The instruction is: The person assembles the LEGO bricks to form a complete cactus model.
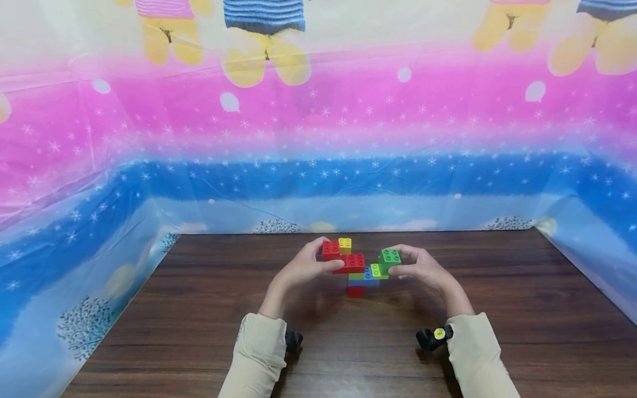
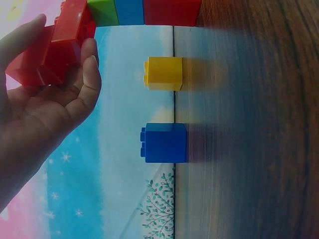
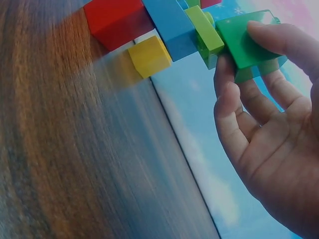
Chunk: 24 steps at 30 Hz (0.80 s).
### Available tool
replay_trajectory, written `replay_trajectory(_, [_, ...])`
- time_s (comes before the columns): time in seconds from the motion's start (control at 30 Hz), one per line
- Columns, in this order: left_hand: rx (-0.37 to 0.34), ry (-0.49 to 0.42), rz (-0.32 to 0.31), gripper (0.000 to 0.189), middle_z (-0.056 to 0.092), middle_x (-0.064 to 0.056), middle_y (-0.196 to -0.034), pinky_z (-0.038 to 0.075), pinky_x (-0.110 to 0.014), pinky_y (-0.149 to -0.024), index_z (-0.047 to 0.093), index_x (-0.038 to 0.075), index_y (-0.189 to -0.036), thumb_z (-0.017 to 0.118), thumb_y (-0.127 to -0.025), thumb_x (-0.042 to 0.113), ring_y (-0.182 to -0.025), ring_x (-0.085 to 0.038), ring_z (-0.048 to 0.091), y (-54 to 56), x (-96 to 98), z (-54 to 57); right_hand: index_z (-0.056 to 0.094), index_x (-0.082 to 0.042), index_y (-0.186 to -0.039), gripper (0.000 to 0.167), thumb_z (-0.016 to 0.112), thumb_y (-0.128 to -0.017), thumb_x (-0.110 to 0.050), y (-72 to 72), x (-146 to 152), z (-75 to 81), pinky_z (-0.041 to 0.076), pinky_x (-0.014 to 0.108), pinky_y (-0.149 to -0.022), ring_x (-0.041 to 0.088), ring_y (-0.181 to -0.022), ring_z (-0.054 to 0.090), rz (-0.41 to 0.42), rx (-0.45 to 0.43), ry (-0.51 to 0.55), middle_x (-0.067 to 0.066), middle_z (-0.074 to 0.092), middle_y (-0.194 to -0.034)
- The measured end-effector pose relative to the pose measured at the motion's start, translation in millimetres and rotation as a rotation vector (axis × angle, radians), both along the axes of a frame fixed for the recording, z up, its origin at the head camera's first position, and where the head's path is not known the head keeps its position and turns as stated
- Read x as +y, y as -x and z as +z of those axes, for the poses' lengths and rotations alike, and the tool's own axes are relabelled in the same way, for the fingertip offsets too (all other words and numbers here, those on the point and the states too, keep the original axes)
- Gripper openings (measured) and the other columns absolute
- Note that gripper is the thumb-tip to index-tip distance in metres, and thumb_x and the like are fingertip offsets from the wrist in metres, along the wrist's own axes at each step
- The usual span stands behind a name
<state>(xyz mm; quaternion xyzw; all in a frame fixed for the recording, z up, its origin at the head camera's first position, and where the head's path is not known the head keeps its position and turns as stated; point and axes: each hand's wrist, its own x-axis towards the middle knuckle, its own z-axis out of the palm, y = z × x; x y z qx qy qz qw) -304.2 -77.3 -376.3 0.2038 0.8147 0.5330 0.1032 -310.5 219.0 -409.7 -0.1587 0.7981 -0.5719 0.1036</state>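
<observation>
A joined build of toy building bricks stands on the table, with a red brick [image 1: 355,292] at its foot and a blue brick [image 3: 172,27] above that. My left hand [image 1: 306,262] grips its upper left part, thumb in front and fingers behind a long red brick [image 1: 353,261] and a smaller red brick [image 1: 330,250]. On the right side, a lime brick [image 1: 376,270] sticks out. My right hand [image 1: 418,266] pinches a green brick [image 1: 390,258] between thumb and fingers, its underside right at the lime brick's studs and slightly tilted in the right wrist view.
Behind the build, a loose yellow brick [image 2: 165,73] stands on the table [image 1: 199,320] near its far edge. A loose blue brick [image 2: 165,143] stands left of it, hidden in the head view. A patterned cloth [image 1: 318,177] hangs beyond the table.
</observation>
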Motion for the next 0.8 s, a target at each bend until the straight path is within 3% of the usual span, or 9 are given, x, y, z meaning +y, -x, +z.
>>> replay_trajectory(0.23, [-0.012, -0.017, 0.007, 0.042, 0.061, -0.01, -0.115, 0.054, -0.041, -0.094, 0.051, 0.009, -0.12, 0.071, -0.087, 0.026, -0.105, -0.022, 0.059, -1.1, -0.4, -1.4, 0.048, 0.002, -0.136, 0.058, 0.069, -0.086, -0.017, 2.0, -1.5, 0.4, 0.053, 0.032, -0.082, 0.012, -0.092, 0.063, 0.018, 0.001, -0.009, 0.007, 0.062, -0.114])
replay_trajectory(0.4, [-0.012, -0.02, 0.002, 0.043, 0.061, -0.009, -0.116, 0.054, -0.041, -0.094, 0.051, 0.011, -0.121, 0.071, -0.087, 0.026, -0.107, -0.021, 0.059, -0.9, -0.9, -1.3, 0.045, 0.002, -0.139, 0.061, 0.07, -0.087, -0.02, 2.1, -2.7, -1.8, 0.054, 0.033, -0.084, 0.011, -0.094, 0.063, 0.011, -0.01, -0.019, 0.023, 0.054, -0.131])
replay_trajectory(0.53, [0.005, -0.006, 0.001, 0.041, 0.062, -0.01, -0.115, 0.053, -0.042, -0.095, 0.052, 0.009, -0.119, 0.071, -0.088, 0.026, -0.107, -0.022, 0.059, 1.0, -0.8, -0.9, 0.042, 0.002, -0.141, 0.065, 0.071, -0.087, -0.021, 0.3, -2.1, -3.7, 0.056, 0.036, -0.089, 0.01, -0.095, 0.064, 0.001, -0.039, -0.016, 0.028, 0.042, -0.143])
replay_trajectory(0.8, [0.022, 0.014, 0.001, 0.042, 0.063, -0.01, -0.115, 0.052, -0.041, -0.095, 0.052, 0.008, -0.12, 0.071, -0.087, 0.026, -0.108, -0.021, 0.059, 2.4, -1.2, -1.0, 0.036, 0.007, -0.142, 0.066, 0.069, -0.089, -0.015, -2.4, -1.6, -4.6, 0.057, 0.035, -0.09, 0.015, -0.097, 0.069, 0.04, -0.093, 0.099, 0.031, 0.041, -0.14])
